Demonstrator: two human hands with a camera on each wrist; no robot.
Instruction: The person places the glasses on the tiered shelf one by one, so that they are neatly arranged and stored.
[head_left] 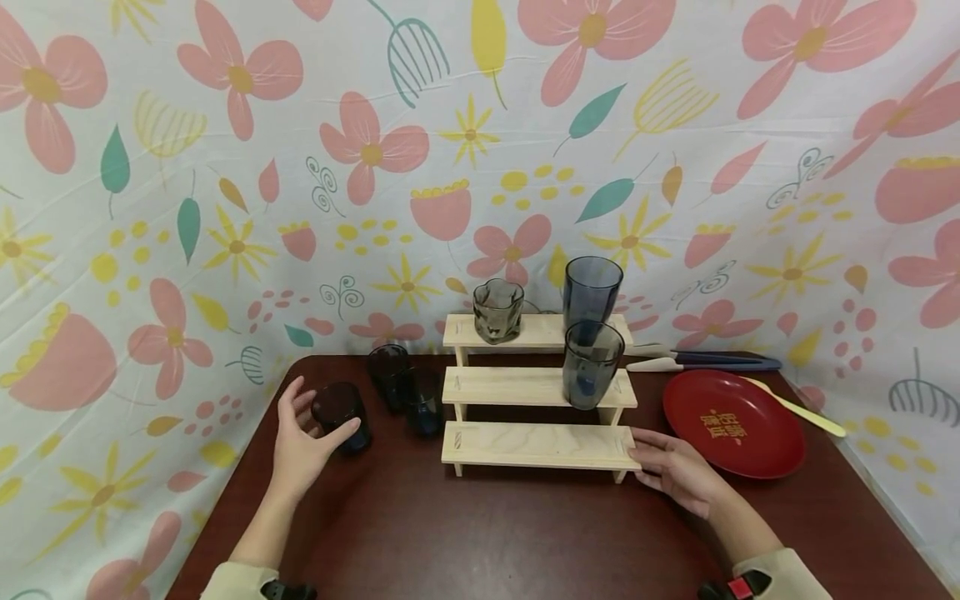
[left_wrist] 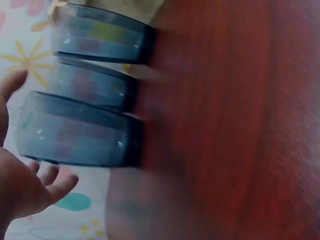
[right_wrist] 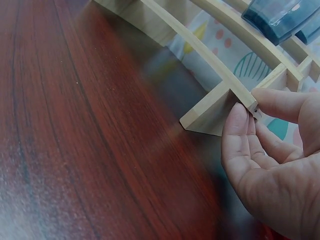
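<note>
My left hand (head_left: pixel 302 442) reaches around a dark blue drinking glass (head_left: pixel 341 419) on the left of the table, thumb and fingers spread on either side. In the left wrist view a gap shows between the fingers and that glass (left_wrist: pixel 80 131). Two more dark glasses (head_left: pixel 387 377) (head_left: pixel 422 407) stand just to its right. My right hand (head_left: pixel 678 473) pinches the right end of the lowest board of a three-step wooden shelf (head_left: pixel 536 442), with thumb and fingertips on its corner (right_wrist: pixel 245 97).
The shelf's top step bears a short wavy glass (head_left: pixel 498 312) and a tall blue glass (head_left: pixel 592 287); another tall glass (head_left: pixel 591 371) is on the middle step. At right lie a red plate (head_left: pixel 765 429), a yellow-handled utensil (head_left: pixel 802 410) and dark-handled utensils (head_left: pixel 720 361). A floral cloth hangs behind.
</note>
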